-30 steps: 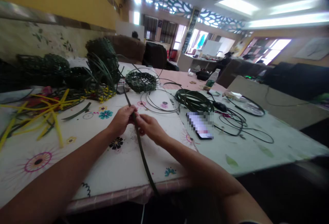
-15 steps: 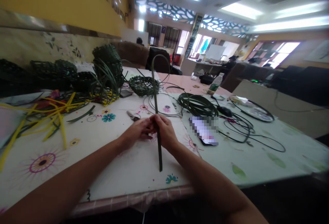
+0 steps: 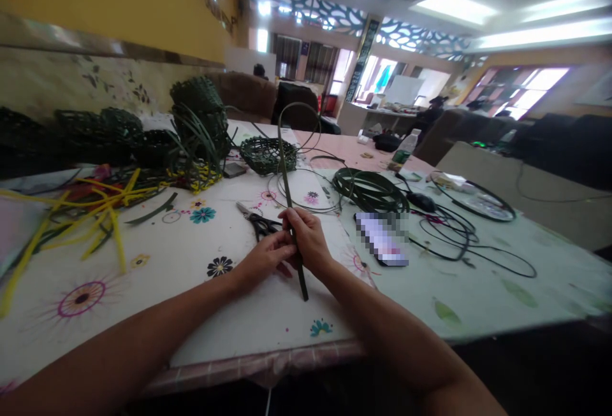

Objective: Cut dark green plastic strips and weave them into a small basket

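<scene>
A long, flat, dark green weaving strip [image 3: 285, 177] stands upright in front of me, its upper part bent over in a loop. My right hand [image 3: 310, 241] is closed around its lower part, thumb and fingers pinching it. Just below and to the left, my left hand [image 3: 268, 255] has its thumb and forefinger pinched at the same strip, other fingers loosely curled. The strip's short tail hangs below both hands. Black-handled scissors [image 3: 259, 222] lie on the table just beyond my left hand, partly covered by the hands.
A shallow woven basket [image 3: 268, 156] sits ahead, with taller woven baskets [image 3: 201, 110] behind left. Yellow strips [image 3: 115, 231] spread at left. To the right are a coil of green strip [image 3: 368, 192], a phone [image 3: 377, 237], a computer mouse [image 3: 421, 201] and a bottle [image 3: 405, 148].
My left hand has slid down and slightly toward me along the strip, uncovering more of the scissors. The right hand still grips the strip, whose lower end has shifted up and right.
</scene>
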Demonstrator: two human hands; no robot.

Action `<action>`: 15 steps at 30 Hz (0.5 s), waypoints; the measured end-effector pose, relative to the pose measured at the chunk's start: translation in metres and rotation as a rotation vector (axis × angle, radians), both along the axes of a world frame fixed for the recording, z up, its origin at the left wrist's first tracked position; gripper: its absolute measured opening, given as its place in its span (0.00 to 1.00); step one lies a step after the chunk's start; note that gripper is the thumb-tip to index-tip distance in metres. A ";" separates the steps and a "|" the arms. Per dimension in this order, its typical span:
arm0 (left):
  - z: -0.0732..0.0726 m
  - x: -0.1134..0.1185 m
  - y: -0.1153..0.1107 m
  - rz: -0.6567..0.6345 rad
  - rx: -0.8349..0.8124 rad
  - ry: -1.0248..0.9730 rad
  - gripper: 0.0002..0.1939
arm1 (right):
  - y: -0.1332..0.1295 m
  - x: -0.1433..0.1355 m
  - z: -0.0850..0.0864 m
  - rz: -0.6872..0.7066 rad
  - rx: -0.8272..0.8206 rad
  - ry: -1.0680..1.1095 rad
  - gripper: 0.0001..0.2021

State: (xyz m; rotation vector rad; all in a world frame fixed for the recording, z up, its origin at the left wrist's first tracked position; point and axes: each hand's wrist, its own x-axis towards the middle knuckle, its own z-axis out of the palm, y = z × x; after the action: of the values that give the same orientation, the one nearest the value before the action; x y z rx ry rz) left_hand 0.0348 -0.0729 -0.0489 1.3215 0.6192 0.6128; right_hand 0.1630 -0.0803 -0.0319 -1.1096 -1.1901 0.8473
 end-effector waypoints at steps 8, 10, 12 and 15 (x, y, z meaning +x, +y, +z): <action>0.014 -0.009 0.009 0.311 0.169 -0.115 0.13 | -0.001 0.002 0.002 0.038 0.090 0.038 0.17; 0.014 -0.014 0.021 0.485 0.230 -0.131 0.12 | -0.007 0.004 0.019 0.091 0.200 0.053 0.17; 0.011 -0.018 0.033 0.608 0.247 -0.144 0.12 | -0.023 0.004 0.048 0.200 0.340 0.042 0.23; 0.004 -0.021 0.046 0.692 0.208 -0.167 0.11 | -0.057 -0.002 0.096 0.427 0.493 -0.057 0.36</action>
State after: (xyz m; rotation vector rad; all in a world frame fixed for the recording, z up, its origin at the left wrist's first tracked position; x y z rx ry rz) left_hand 0.0133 -0.0267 -0.0447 1.2165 0.8972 1.3668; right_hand 0.1606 -0.1372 0.0641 -0.4863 -1.6084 0.7801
